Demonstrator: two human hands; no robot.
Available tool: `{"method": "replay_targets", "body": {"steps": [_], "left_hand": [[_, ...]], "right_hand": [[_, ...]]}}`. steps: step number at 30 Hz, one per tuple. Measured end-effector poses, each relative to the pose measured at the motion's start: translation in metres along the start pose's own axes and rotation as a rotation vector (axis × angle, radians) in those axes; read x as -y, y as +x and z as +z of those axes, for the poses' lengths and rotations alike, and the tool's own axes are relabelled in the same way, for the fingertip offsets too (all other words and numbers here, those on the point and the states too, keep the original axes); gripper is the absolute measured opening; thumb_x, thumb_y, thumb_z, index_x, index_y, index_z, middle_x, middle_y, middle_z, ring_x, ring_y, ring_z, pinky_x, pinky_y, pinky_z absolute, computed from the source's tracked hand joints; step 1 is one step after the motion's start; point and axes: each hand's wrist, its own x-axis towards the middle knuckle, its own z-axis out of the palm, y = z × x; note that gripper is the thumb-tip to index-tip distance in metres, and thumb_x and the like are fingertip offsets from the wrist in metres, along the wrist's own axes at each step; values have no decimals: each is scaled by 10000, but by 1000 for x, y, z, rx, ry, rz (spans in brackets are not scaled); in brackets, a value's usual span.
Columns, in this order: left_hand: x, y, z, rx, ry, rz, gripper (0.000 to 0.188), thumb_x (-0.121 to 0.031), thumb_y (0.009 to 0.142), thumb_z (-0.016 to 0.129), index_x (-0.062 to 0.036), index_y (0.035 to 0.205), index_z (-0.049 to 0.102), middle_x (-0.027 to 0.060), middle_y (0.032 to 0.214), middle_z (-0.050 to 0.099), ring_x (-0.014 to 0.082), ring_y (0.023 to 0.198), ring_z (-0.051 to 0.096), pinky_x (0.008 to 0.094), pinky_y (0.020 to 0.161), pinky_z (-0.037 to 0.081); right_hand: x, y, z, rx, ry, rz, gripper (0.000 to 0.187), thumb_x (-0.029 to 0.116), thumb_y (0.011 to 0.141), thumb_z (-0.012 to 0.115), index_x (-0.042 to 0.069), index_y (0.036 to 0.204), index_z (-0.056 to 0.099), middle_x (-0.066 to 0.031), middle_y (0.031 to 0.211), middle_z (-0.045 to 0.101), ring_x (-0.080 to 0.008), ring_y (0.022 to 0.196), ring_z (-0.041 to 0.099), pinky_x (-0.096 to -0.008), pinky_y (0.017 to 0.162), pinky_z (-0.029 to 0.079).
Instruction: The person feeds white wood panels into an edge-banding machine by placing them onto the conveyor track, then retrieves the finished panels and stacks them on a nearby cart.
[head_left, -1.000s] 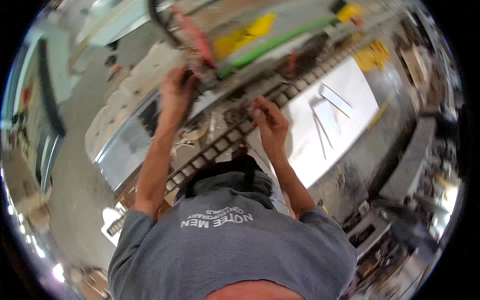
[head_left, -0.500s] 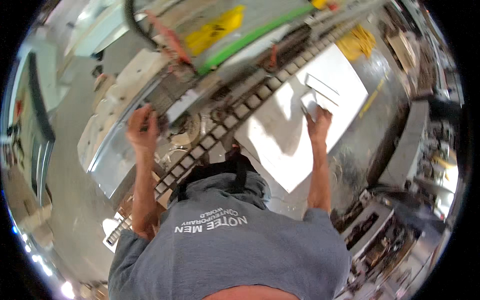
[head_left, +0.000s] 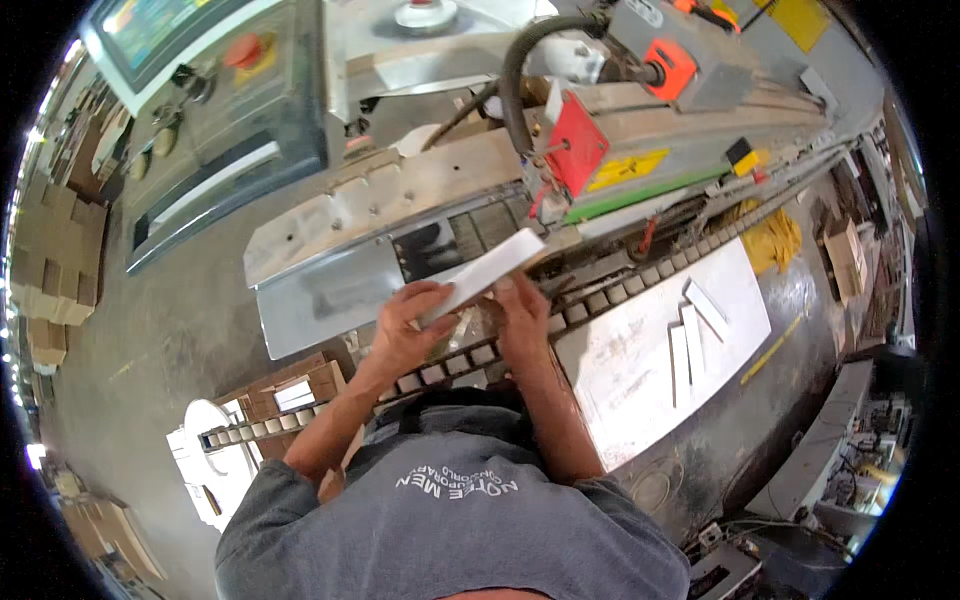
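The site is a workshop with a grey concrete floor, stacked cardboard boxes along the far left and a control panel with a screen and a red mushroom button at upper left. Ahead of the person stands a long machine fitted with a red plate, a green strip along its lower edge and a dark corrugated hose. A bare sheet-metal table adjoins it on the left. A roller rail runs diagonally between the person and the machine. The white strip is raised in front of the person, above the machine's near side, and slopes up toward the right. The left hand is clamped on its lower left end, fingers over the top. The right hand grips its lower edge nearer the upper end, fingertips bent against it; the upper end projects beyond this hand. To the right, a white worktop carries several loose narrow pieces, lying apart from both hands. A crumpled yellow cloth lies just beyond the worktop's far corner.
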Motion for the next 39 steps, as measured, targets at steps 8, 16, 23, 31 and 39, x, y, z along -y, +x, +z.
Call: {"method": "replay_targets", "body": {"steps": [8,16,23,31,39], "left_hand": [[81,16,-61,-191,453,108,427,-116,718,840,-49,1122,719,182,1191,651,377,1092,605,432,903,521],[94,0,-84,-381,529,64,374,-131,683,828,-83,1045,747,109,1077,645,327,988,564,444,851,463],[99,17,-81,-354,413,93,239,-63,741,794,-29,974,749,142,858,659,338,829,620,413,744,511],[91,35,-64,-288,375,117,182,-57,791,765,-21,968,739,136,815,632,323,789,596,398,708,498],[87,69,-25,-252,385,160,180,-84,793,767,-31,962,736,127,820,624,324,802,604,417,718,502]], "right_hand": [[-67,17,74,203,-119,174,672,134,994,590,-57,1519,217,-250,1414,479,-259,1168,590,-359,921,565],[-92,42,94,255,-112,67,802,188,1001,588,-106,1525,57,-338,1482,351,-300,1198,571,-364,912,568],[-96,50,87,264,-205,34,688,186,1010,564,-138,1492,195,-307,1449,406,-248,1123,593,-334,877,569],[-81,60,78,136,-228,-38,582,268,985,610,-192,1277,405,-102,961,556,-160,885,608,-292,818,556],[-52,81,46,84,-245,-68,563,226,982,582,-206,1305,420,-70,880,569,-122,802,608,-303,792,589]]}}
